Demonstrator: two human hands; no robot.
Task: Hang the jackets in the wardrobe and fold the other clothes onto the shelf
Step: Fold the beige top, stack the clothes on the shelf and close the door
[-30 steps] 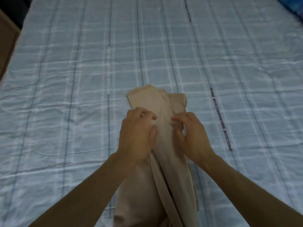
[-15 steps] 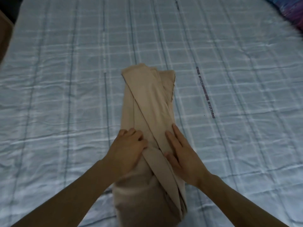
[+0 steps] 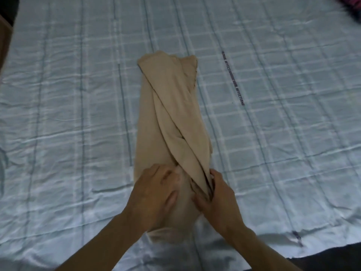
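Where the near end of the beige garment bunches at the bed's front edge, both hands at work on it. Lying lengthwise down the middle of the bed, narrow and long, far end folded square, one long flap crossing diagonally from upper left to lower right over the layers beneath. Left hand, palm down on the near left part of the cloth, fingers curled and bunching a small ridge of fabric beneath the fingertips; grip closed on the garment. Right hand, set against the near right edge where the diagonal flap ends, fingers bent into the folds and pinching the layered edge; grip likewise closed on the garment. Thumbs close together, nearly meeting over the cloth between the two hands. Pale blue checked sheet covering the bed, creased, with a line of small dark printed lettering running just right of the garment. Wooden furniture edge at far left, dark patterned fabric at the top right corner, too blurred to identify.
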